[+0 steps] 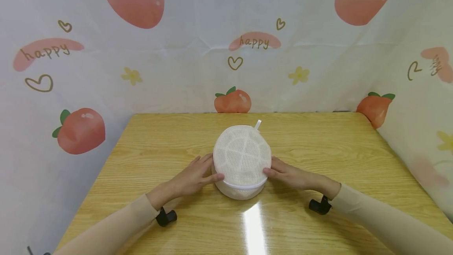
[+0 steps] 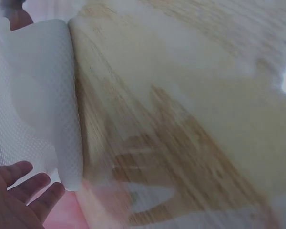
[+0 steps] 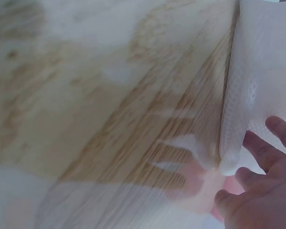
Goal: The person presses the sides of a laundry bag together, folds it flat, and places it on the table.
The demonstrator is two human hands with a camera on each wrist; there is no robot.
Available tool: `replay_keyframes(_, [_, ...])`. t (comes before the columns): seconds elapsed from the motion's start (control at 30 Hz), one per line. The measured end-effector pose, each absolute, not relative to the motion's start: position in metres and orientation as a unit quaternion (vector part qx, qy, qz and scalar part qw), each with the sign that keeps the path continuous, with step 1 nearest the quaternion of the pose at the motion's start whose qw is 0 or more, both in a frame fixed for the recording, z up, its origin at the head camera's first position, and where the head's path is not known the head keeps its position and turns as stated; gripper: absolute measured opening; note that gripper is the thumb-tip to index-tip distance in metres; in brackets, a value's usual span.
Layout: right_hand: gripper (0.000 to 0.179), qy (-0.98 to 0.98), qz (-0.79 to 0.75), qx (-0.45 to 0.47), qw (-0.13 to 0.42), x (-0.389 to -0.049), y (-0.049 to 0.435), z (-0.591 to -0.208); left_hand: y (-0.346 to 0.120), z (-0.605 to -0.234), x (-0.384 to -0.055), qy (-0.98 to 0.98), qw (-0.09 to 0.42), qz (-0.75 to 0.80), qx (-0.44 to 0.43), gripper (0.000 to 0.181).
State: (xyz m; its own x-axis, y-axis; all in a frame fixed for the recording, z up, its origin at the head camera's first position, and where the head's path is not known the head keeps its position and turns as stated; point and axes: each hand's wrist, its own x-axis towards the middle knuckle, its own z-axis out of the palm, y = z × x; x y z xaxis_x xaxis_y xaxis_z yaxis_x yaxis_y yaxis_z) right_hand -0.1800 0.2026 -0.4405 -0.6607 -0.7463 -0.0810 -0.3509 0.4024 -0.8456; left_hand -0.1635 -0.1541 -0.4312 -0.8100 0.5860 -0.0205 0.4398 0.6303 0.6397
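A round white mesh laundry bag [image 1: 242, 154] stands near the middle of the wooden table, its ribbed circular top facing up and toward me. From its left side my left hand [image 1: 192, 176] holds it, thumb over the top rim and fingers along the wall. My right hand [image 1: 293, 174] grips the opposite side in the same way. In the left wrist view, spread fingers [image 2: 31, 193] reach the mesh wall near its lower edge. The right wrist view has the fingers [image 3: 262, 150] against the bag's other side. The bag's inside is hidden.
A small white loop tab [image 1: 258, 124] sticks up at the bag's back right. The wood-grain table [image 1: 159, 141] is glossy, with a bright reflection in front of the bag. A white cloth [image 1: 184, 19] printed with fruit hangs behind and at both sides.
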Motion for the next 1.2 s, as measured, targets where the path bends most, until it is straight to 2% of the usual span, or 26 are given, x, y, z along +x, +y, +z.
replay_keyframes(0.3, [0.060, 0.792, -0.475, -0.288, 0.252, -0.186, 0.204, -0.437, -0.153, -0.427, -0.168, 0.848, 0.124, 0.440, 0.268, 0.058])
replay_keyframes(0.43, [0.063, 0.798, -0.480, -0.257, 0.258, -0.189, 0.205, -0.435, -0.151, -0.428, -0.170, 0.845, 0.141, 0.459, 0.237, 0.061])
replay_keyframes(0.57, [0.068, 0.811, -0.465, -0.226, 0.273, -0.191, 0.206, -0.434, -0.150, -0.431, -0.172, 0.838, 0.150, 0.468, 0.235, 0.068])
replay_keyframes(0.73, [0.076, 0.830, -0.439, -0.178, 0.295, -0.190, 0.206, -0.433, -0.149, -0.432, -0.173, 0.833, 0.159, 0.469, 0.245, 0.066])
replay_keyframes(0.97, [0.083, 0.826, -0.419, -0.177, 0.333, -0.190, 0.201, -0.432, -0.148, -0.433, -0.175, 0.847, 0.165, 0.433, 0.259, 0.056])
replay_keyframes(1.1, [0.085, 0.833, -0.408, -0.175, 0.332, -0.191, 0.203, -0.430, -0.149, -0.435, -0.176, 0.857, 0.155, 0.419, 0.259, 0.053])
replay_keyframes(1.2, [0.079, 0.829, -0.422, -0.189, 0.316, -0.192, 0.207, -0.427, -0.151, -0.435, -0.176, 0.857, 0.137, 0.426, 0.254, 0.053])
